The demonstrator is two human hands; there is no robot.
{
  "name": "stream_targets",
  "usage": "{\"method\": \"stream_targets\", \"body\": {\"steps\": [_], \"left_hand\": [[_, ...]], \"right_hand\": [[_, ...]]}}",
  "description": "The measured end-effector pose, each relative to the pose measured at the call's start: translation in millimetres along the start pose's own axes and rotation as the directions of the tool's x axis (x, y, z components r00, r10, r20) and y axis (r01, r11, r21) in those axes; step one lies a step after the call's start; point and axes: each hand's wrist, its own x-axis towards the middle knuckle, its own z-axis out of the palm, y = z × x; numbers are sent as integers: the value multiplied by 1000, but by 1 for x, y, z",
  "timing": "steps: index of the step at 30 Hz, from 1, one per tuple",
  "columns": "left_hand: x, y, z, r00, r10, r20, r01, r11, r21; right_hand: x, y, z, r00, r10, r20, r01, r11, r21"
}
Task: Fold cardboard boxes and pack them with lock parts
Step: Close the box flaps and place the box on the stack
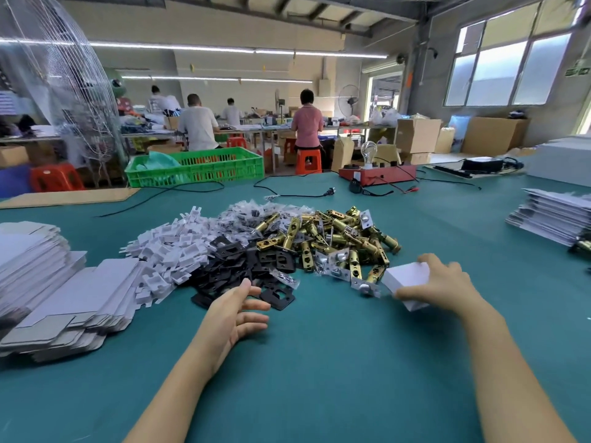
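- Head view: right hand (443, 284) grips small white box (406, 278) on green table (319, 362), beside brass latches (335, 238).
- Left hand (236, 314) open, fingers spread, just short of black plates (243, 266).
- Flat box blanks (64, 298) stacked far left.

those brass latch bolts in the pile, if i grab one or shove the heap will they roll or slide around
The brass latch bolts look like solid metal, so probably heavy for their size and stiff. Their barrels are round, so a loose one might roll on the green table, though the flat faceplates should stop it soon. They lie tangled, so pulling one may drag its neighbours.
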Motion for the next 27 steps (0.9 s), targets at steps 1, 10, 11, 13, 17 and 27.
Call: {"method": "stream_targets", "body": {"steps": [1, 10, 11, 13, 17, 27], "left_hand": [[0, 0, 0, 1000, 0, -1, 0, 1000, 5], [-2, 1, -1, 1000, 11, 28, -11, 1000, -14], [-2, 1, -1, 1000, 9, 28, -8, 1000, -14], [-2, 0, -1, 1000, 3, 23, -2, 1000, -17], [-2, -1, -1, 1000, 12, -7, -12, 999, -31], [-8, 2, -3, 990, 120, -75, -120, 993, 5]], "right_hand": [[2, 4, 4, 999, 40, -5, -40, 999, -16], [6, 4, 20, 990, 111, -82, -121, 984, -130], [6, 3, 20, 991, 110, -78, -120, 984, -131], [6, 2, 18, 993, 113, -47, -118, 984, -133], [2, -13, 17, 985, 101, -138, -132, 963, -233], [-26, -78, 95, 789, -475, -390, 489, 870, -68]]}}
